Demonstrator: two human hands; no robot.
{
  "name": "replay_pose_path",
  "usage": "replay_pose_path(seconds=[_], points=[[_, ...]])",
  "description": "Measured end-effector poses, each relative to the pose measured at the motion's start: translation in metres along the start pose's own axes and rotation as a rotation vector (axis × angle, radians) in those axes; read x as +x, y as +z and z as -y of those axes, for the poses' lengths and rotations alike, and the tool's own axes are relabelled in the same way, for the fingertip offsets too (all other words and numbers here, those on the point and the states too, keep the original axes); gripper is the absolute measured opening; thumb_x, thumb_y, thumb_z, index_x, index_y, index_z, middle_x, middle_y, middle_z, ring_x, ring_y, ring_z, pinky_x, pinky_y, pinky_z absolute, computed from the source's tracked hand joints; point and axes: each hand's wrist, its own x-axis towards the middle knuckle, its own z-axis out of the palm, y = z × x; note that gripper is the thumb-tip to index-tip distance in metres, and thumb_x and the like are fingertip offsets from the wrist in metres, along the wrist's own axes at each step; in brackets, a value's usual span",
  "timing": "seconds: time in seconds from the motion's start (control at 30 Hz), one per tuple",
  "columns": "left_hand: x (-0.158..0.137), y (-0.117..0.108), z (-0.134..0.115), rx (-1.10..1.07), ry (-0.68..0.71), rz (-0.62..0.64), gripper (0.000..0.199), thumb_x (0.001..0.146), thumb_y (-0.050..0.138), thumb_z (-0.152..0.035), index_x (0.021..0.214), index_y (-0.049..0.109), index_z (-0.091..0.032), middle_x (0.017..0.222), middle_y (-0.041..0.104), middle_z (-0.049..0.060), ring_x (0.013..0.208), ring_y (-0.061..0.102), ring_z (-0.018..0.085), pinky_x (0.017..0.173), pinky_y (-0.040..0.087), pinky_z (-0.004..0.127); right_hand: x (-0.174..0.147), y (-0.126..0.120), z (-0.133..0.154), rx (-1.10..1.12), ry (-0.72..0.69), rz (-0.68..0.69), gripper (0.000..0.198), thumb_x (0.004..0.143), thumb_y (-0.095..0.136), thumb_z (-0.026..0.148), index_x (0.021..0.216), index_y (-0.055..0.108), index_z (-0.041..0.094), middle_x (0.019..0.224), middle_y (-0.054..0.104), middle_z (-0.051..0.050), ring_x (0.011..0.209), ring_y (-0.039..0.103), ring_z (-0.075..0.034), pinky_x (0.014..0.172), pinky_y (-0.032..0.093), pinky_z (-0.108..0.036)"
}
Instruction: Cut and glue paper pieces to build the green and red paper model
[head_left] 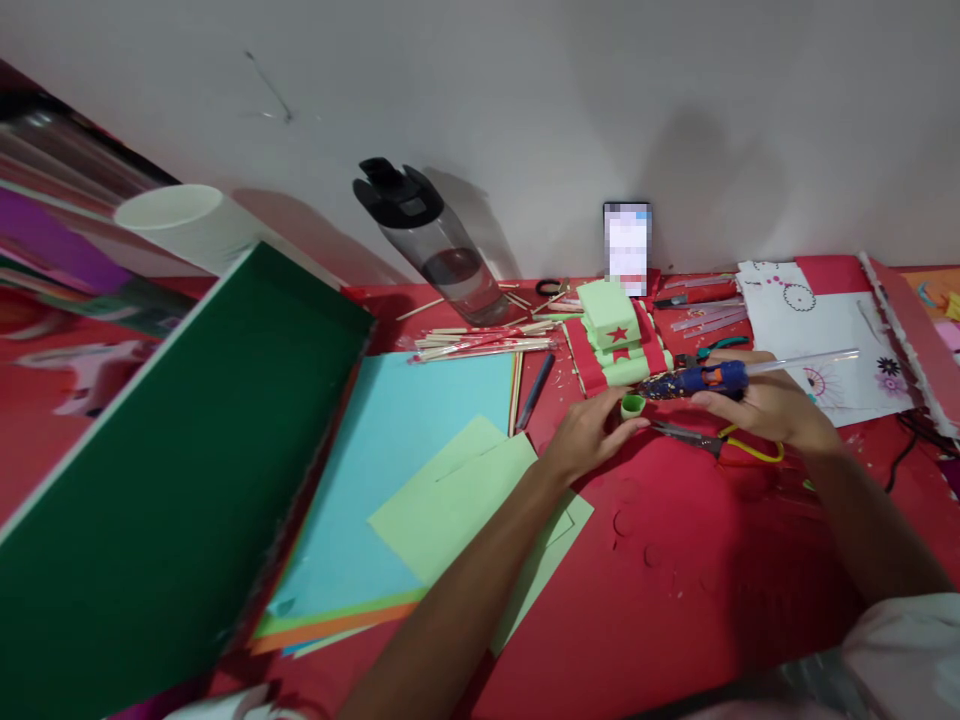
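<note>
My left hand (pixel 589 440) pinches a small ring of rolled light green paper (pixel 632 406) between thumb and fingers. In my right hand (pixel 780 400) is a blue hot glue gun (pixel 701 380), with a clear glue stick poking out of its back end. Its nozzle is close to the paper ring; whether they touch I cannot tell. Just behind stands a green and red paper model (pixel 611 320) with a red star on its front. Below the glue gun lie scissors (pixel 739 445) with yellow and red handles.
A dark green board (pixel 187 450) slants up at the left. Colored paper sheets (pixel 427 400) lie beside it, near a water bottle (pixel 442 250) and wooden sticks (pixel 480 342). A phone (pixel 628 248) leans on the wall. Pliers (pixel 720 347) and white decorated paper (pixel 795 320) are at the right.
</note>
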Motion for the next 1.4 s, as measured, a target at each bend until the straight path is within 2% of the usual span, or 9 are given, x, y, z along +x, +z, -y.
replay_pose_path(seconds=[0.23, 0.47, 0.73, 1.1, 1.4], points=[[0.0, 0.0, -0.001, -0.012, -0.002, -0.005, 0.043, 0.103, 0.064, -0.048, 0.132, 0.065, -0.017, 0.102, 0.08, 0.009, 0.082, 0.074, 0.021, 0.077, 0.058, 0.033, 0.0, -0.002, 0.0, -0.021, 0.015, 0.001, 0.037, 0.099, 0.063, 0.059, 0.087, 0.076, 0.027, 0.088, 0.076, -0.004, 0.079, 0.066, -0.024, 0.07, 0.047, -0.034], [0.0, 0.0, -0.001, -0.01, -0.022, 0.006, 0.036, 0.103, 0.064, -0.048, 0.122, 0.067, -0.017, 0.098, 0.079, 0.009, 0.082, 0.074, 0.021, 0.076, 0.056, 0.033, 0.0, -0.004, 0.004, -0.028, 0.02, -0.002, 0.038, 0.099, 0.062, 0.058, 0.082, 0.074, 0.027, 0.083, 0.073, -0.003, 0.077, 0.065, -0.024, 0.069, 0.045, -0.034], [0.001, 0.001, -0.001, -0.029, -0.019, -0.017, 0.034, 0.103, 0.066, -0.046, 0.122, 0.067, -0.018, 0.103, 0.08, 0.009, 0.084, 0.075, 0.022, 0.077, 0.056, 0.033, -0.002, -0.007, -0.007, -0.061, 0.017, -0.017, 0.038, 0.1, 0.061, 0.057, 0.08, 0.071, 0.026, 0.08, 0.072, -0.002, 0.075, 0.063, -0.023, 0.069, 0.043, -0.033], [0.001, 0.0, -0.003, -0.04, -0.049, -0.003, 0.031, 0.102, 0.066, -0.043, 0.121, 0.068, -0.019, 0.103, 0.08, 0.009, 0.086, 0.075, 0.022, 0.079, 0.057, 0.034, -0.004, -0.011, -0.011, -0.054, 0.068, 0.009, 0.038, 0.099, 0.061, 0.061, 0.085, 0.07, 0.026, 0.085, 0.077, -0.002, 0.077, 0.069, -0.024, 0.069, 0.047, -0.034], [0.002, 0.001, -0.003, -0.044, -0.026, -0.024, 0.031, 0.102, 0.065, -0.044, 0.121, 0.067, -0.019, 0.101, 0.079, 0.008, 0.088, 0.075, 0.022, 0.08, 0.058, 0.034, -0.007, -0.014, -0.012, -0.067, 0.087, 0.043, 0.034, 0.1, 0.061, 0.057, 0.092, 0.074, 0.027, 0.089, 0.078, -0.002, 0.081, 0.071, -0.024, 0.071, 0.049, -0.033]])
